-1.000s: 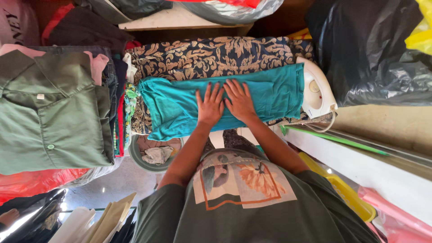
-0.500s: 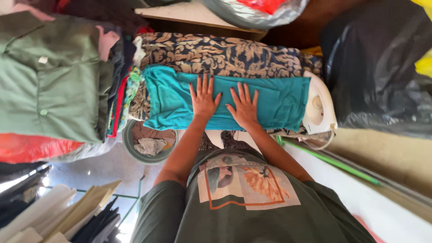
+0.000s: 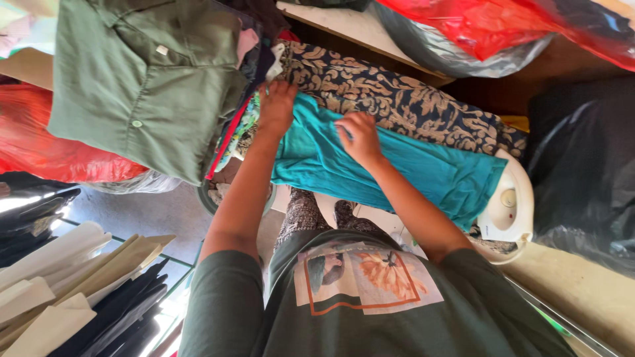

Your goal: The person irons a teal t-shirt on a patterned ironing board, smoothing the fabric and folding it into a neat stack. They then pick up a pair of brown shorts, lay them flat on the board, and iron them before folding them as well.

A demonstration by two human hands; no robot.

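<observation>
Both hands are down on the teal garment (image 3: 397,168) spread over a patterned brown-and-cream cloth (image 3: 410,99). The left hand (image 3: 276,109) lies at the garment's far end, fingers together and curled over its edge beside the stacked clothes; whether it actually grips is hard to tell. The right hand (image 3: 360,137) has its fingers bent, pinching a fold of the teal fabric near the middle. A white iron (image 3: 506,211) sits at the garment's other end. A folded green shirt (image 3: 142,79) tops the stack; red plastic bags (image 3: 503,23) and a black bag (image 3: 582,172) lie about. The teal cloth looks smooth, slightly creased.
</observation>
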